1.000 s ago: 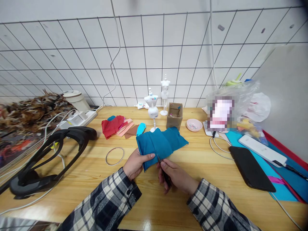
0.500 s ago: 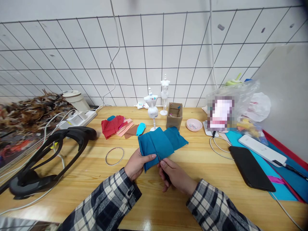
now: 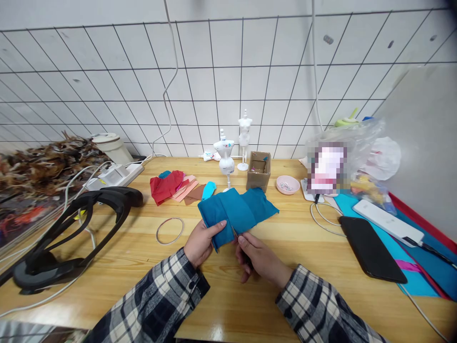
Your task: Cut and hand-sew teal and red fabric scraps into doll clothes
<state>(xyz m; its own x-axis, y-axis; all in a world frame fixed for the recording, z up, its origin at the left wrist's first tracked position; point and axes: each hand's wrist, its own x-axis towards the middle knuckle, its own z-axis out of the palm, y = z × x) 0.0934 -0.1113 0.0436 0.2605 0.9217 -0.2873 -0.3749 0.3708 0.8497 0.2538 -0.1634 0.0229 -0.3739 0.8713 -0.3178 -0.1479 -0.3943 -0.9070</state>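
A piece of teal fabric [image 3: 228, 212] is held up over the table, its right end hanging out to a point. My left hand [image 3: 202, 238] grips its lower left edge, thumb on top and the fingers hidden underneath. In my right hand [image 3: 259, 257] is a small pair of dark scissors [image 3: 234, 231], mostly covered by my fingers. Their narrow blades touch the fabric's lower edge, close to my left thumb. Just behind the fabric stands a small white dress form [image 3: 225, 157], its base partly hidden.
A second dress form [image 3: 244, 138], a cardboard box [image 3: 259, 178] and a pink bowl [image 3: 288, 185] stand at the back. Fabric scraps [image 3: 167, 187] and a hoop [image 3: 170, 231] lie left, beside a black headset frame [image 3: 117, 228]. A black phone [image 3: 371, 247] lies right.
The fabric's left part has swung left and down a little, with my left thumb moving slightly up and left. The scissors' blades look slightly more apart now.
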